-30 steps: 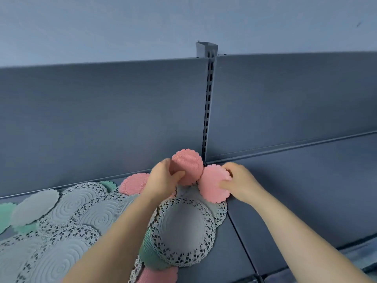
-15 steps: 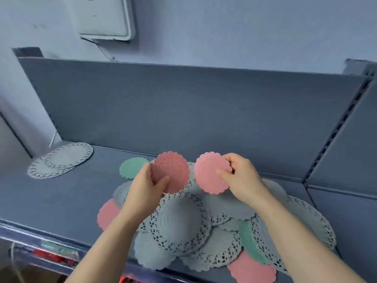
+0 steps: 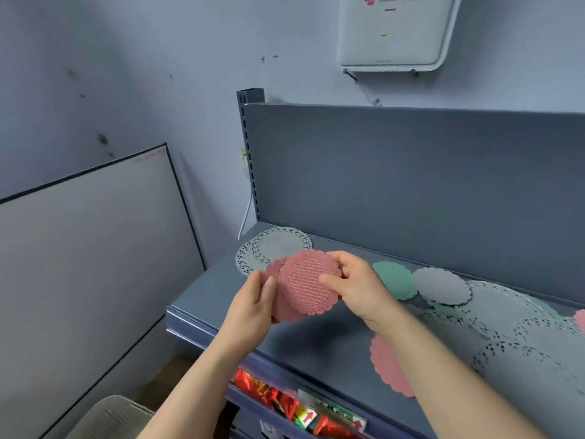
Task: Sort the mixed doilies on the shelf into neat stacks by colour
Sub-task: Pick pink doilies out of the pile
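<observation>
Two pink doilies overlap in the air above the left part of the grey shelf. My left hand grips the rear one at its left edge. My right hand pinches the front one at its right edge. Behind them, a small stack of white lace doilies lies in the shelf's far left corner. To the right lies a mixed spread: a green doily, a plain white one, large white lace doilies and another pink doily partly under my right forearm.
The shelf's grey back panel rises behind the doilies. A white board leans against the wall at left. A white box hangs on the wall above. Red snack packets sit on the shelf below.
My view swung left along the shelf. Both hands carried the pink doilies leftward and brought them together, so they now overlap near the white lace stack.
</observation>
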A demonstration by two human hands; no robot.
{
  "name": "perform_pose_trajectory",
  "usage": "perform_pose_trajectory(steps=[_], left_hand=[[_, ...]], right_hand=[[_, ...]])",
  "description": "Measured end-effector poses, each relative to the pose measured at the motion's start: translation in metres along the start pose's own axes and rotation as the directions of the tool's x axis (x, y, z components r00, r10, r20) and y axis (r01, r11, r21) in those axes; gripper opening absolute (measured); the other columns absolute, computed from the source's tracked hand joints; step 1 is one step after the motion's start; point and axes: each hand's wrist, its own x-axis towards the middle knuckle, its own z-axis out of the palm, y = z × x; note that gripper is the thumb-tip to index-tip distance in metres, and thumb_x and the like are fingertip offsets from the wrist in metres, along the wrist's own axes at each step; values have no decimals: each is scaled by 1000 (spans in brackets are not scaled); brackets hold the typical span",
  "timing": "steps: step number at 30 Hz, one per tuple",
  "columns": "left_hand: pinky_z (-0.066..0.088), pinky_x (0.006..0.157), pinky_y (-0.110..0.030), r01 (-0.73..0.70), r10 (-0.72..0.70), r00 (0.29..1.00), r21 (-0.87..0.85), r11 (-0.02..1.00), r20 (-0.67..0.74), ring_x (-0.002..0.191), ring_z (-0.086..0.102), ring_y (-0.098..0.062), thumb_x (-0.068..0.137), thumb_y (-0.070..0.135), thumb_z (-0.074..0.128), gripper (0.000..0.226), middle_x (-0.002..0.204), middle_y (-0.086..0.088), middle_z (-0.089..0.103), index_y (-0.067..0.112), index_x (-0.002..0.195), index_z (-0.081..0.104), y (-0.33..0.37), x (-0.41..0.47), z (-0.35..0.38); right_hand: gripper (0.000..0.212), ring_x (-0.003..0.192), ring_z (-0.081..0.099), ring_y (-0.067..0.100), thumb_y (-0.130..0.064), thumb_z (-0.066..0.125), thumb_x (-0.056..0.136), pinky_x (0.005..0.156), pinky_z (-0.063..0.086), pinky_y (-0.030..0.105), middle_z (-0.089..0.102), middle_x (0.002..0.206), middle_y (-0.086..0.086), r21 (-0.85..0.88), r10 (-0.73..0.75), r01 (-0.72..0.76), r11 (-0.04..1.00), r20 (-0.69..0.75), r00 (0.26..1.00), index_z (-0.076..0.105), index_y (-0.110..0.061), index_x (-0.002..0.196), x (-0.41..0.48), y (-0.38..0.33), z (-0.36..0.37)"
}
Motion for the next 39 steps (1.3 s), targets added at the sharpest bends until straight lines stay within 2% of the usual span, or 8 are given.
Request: perform_pose_trajectory(steps=[7,10,15,19,25,28,35,39], left_hand=[[44,51,-13,4,-10,994,57,998,108,59,65,-10,96,20,52,12,70,2,65,11,91,45,-35,32,-56],[43,62,-24,9,-23,998,261,965,51,73,55,-15,93,24,54,12,82,4,59,14,90,47,-63,56,-74],[41,89,-32,-33,-6,997,488,872,79,111,52,-25,95,22,42,34,119,-3,54,14,129,43,-84,85,-89],[33,101,-37,-67,-22,993,704,707,117,123,39,-30,96,31,39,40,136,-5,43,23,134,45,-90,100,-91],[41,90,-27,-21,-26,993,398,917,111,105,60,-23,90,16,56,29,109,-5,67,12,119,59,-69,124,-86],[44,84,-29,-18,-40,988,365,931,151,85,54,-19,88,7,52,15,87,-1,61,20,96,55,-56,133,-79],[51,87,-31,105,-121,988,158,982,94,94,65,-25,88,5,54,32,104,-3,67,9,120,60,-58,154,-71],[39,73,-25,-18,-1,998,267,964,71,73,45,-15,86,7,54,11,80,3,54,17,84,55,-63,161,-59]], right_hand=[[30,92,69,23,4,63,83,88,55,42,72,101,10,-25,37,-38,999,-6,999,64,-11,109,38,6,84],[30,90,70,17,-8,68,79,89,55,41,74,97,1,-136,13,-8,991,38,999,67,-19,107,50,10,108],[18,58,45,7,-15,55,87,63,44,32,57,66,-9,-397,-30,86,914,145,989,68,-16,99,66,13,134],[38,77,52,12,-15,54,91,82,48,26,58,93,-3,-540,-31,42,840,30,999,58,-17,128,78,12,117],[72,131,38,26,-49,72,74,111,32,34,40,142,5,-719,63,-114,686,-96,993,46,-29,138,89,24,79],[77,131,40,22,-47,78,70,111,32,32,40,141,4,-655,51,-88,750,-75,996,48,-25,137,98,28,78],[59,123,41,19,-40,77,75,108,33,27,48,127,1,-635,-30,2,772,-33,999,60,-18,126,117,37,78],[45,118,40,19,-40,74,78,102,32,23,51,118,-1,-627,-89,27,779,-67,994,66,-17,116,126,41,81]])
